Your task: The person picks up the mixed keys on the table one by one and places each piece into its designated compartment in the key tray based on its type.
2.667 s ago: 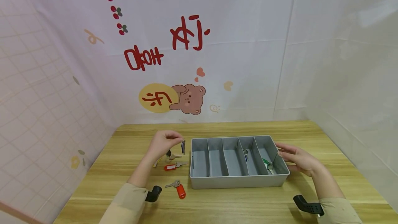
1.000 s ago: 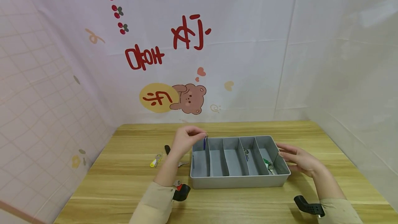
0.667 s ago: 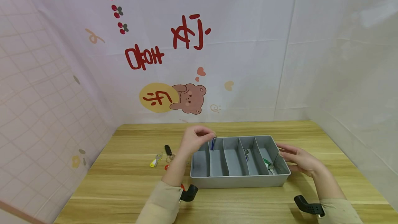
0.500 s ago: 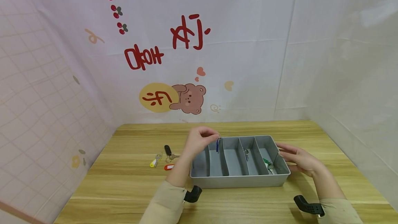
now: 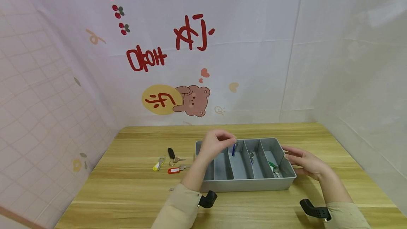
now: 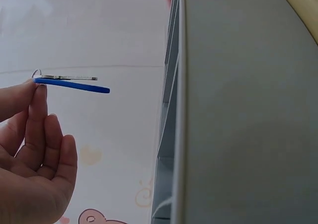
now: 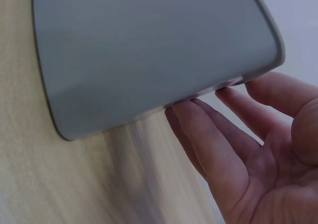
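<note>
My left hand [image 5: 215, 146] pinches the ring of a key with a blue tag [image 5: 234, 149] between thumb and fingers. Key and tag hang over the middle compartment of a grey divided box [image 5: 245, 186]; in the left wrist view the blue tag [image 6: 74, 85] lies beside the slim key [image 6: 74, 78]. My right hand [image 5: 305, 162] touches the box's right end with its fingertips, the fingers fairly straight against the outer wall in the right wrist view. A key with a green tag [image 5: 272, 166] lies in the rightmost compartment, and another key [image 5: 251, 156] in the one beside it.
Left of the box on the wooden table [image 5: 121, 186] lie a key with a yellow tag [image 5: 158, 164], a key with a black fob [image 5: 171, 153] and a key with a red tag [image 5: 173, 170]. Another key [image 5: 171, 189] is mostly hidden by my left forearm.
My left hand has carried the blue-tagged key rightward from the loose keys, across the left compartments, to over the middle one. My right hand has stayed at the box's right end.
</note>
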The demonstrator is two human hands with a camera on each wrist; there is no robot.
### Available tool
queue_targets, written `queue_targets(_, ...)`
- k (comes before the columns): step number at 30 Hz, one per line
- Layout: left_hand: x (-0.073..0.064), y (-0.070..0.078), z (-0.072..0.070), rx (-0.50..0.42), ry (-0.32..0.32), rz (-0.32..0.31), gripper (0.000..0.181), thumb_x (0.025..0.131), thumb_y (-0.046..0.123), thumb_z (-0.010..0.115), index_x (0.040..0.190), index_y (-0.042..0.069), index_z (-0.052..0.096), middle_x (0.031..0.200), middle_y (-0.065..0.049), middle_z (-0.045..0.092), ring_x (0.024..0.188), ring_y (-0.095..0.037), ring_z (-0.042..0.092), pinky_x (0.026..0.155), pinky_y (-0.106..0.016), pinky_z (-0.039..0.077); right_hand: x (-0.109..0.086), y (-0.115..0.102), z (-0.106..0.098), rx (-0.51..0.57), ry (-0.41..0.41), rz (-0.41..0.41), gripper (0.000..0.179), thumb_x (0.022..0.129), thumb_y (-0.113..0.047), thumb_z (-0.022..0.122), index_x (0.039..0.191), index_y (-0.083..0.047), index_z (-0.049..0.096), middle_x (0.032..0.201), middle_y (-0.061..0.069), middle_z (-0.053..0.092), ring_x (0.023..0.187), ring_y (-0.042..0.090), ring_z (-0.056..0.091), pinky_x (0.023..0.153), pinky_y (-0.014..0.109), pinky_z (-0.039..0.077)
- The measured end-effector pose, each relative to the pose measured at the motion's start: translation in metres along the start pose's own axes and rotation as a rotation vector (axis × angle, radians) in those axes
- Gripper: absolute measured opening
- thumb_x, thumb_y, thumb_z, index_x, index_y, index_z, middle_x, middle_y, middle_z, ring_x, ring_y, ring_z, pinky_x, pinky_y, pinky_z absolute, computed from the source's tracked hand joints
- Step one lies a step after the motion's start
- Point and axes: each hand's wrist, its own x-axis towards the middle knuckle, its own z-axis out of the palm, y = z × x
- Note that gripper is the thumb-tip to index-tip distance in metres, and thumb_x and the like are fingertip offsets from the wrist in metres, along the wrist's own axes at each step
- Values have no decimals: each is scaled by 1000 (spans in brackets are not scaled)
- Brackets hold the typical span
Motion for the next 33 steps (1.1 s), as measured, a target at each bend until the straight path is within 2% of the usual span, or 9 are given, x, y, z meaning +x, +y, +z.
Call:
queue_targets(4, 3, 3, 8, -1, -15, -7, 10, 86, 12, 77, 94, 6, 79, 93, 0, 72, 79, -7, 62, 71, -26, 51, 0, 0, 1, -8, 8, 4, 55, 106, -15, 48, 154, 2, 26, 136, 4, 54, 112, 9, 60, 90, 43, 53)
queue_targets(11, 6, 7, 20, -51, -34, -5, 10, 86, 10, 78, 93, 3, 79, 92, -3, 73, 78, -5, 63, 70, -25, 51, 1, 1, 0, 3, 6, 4, 55, 106, -15, 48, 155, 0, 27, 136, 3, 55, 112, 10, 60, 90, 44, 53)
queue_targets(15, 8, 8, 27, -76, -39, -26, 11, 86, 11, 78, 93, 4, 79, 92, -3, 74, 78, -5, 64, 71, -24, 51, 1, 1, 1, -6, 13, 3, 56, 106, -15, 48, 154, 2, 25, 136, 5, 54, 112, 10, 60, 90, 43, 53)
queue_targets(21, 12, 11, 35, -54, -53, -59, 10, 86, 14, 78, 93, 6, 79, 91, 1, 72, 78, -5, 62, 71, -25, 51, 1, 1, 1, -10, 19, 4, 56, 106, -15, 49, 154, 2, 27, 137, 7, 53, 112, 10, 60, 90, 44, 53)
queue_targets(33, 21, 16, 49, -101, -132, -66, 10, 87, 9, 76, 95, 3, 78, 90, 2, 72, 78, -4, 64, 74, -24, 53, 1, 1, 0, -5, 10, -1, 54, 106, -15, 48, 154, -1, 29, 137, 6, 54, 112, 10, 60, 90, 45, 53)
